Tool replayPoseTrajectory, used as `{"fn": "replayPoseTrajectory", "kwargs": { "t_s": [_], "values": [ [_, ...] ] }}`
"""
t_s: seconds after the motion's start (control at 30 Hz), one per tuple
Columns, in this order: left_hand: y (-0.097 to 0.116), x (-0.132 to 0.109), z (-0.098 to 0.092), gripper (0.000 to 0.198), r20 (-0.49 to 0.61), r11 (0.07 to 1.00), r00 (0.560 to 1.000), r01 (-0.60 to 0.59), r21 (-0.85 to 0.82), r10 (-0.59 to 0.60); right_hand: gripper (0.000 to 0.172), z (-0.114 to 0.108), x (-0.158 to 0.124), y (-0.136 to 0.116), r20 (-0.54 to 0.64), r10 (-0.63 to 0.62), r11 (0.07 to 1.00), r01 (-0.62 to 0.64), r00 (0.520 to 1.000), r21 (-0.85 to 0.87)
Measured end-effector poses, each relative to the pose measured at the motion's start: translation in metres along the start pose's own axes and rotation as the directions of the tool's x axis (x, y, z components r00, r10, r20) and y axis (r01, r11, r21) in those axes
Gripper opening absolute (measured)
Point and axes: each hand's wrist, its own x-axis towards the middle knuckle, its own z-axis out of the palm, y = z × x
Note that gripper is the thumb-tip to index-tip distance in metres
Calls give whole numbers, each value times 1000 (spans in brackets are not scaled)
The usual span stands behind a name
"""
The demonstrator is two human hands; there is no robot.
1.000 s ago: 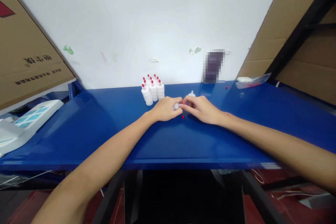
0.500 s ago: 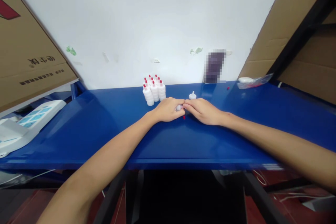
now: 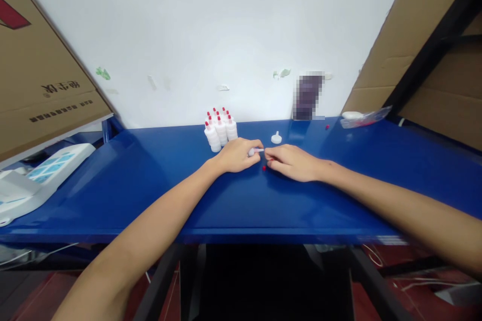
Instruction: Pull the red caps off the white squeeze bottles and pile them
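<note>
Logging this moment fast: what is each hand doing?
Left hand: closed on a small white plastic bottle.
Right hand: fingers pinched together; contents cannot be told.

A brown cardboard box [image 3: 41, 75] at the left edge carries dark printed characters in an East Asian script, seen at a slant and too blurred to read, with a smaller line of print beneath them that is also illegible. Its upper corner shows part of a red mark, cut off by the frame, with no letters that can be made out. The white device [image 3: 41, 173] on the left of the blue worktop [image 3: 150, 180] has pale blue panels whose print is too small to read, and the dark object [image 3: 308, 95] against the wall is pixelated.
</note>
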Motion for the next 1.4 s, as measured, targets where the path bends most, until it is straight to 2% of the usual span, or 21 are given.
{"fn": "replayPoseTrajectory", "kwargs": {
  "t_s": [0.33, 0.73, 1.2, 1.4],
  "values": [
    [-3, 1, 4, 32, -24, 1000, 1000, 8, -12, -8, 16, -3, -1, -5, 71, 18, 998, -13, 997, -68],
    [-1, 0, 2, 33, -5, 1000, 1000, 21, 9, -21, 7, -4, 1, -1, 104, 51, 999, -49, 993, -20],
    [0, 0, 1, 31, 4, 999, 1000, 25, 27, -25, 5, -2, 0, 3, 62, 3, 1000, -4, 998, 27],
    [3, 0, 0, 31, 8, 1000, 1000, -6, 28, 6, 19, 1, 1, 8, -49, 9, 994, -4, 999, 105]
  ]
}}
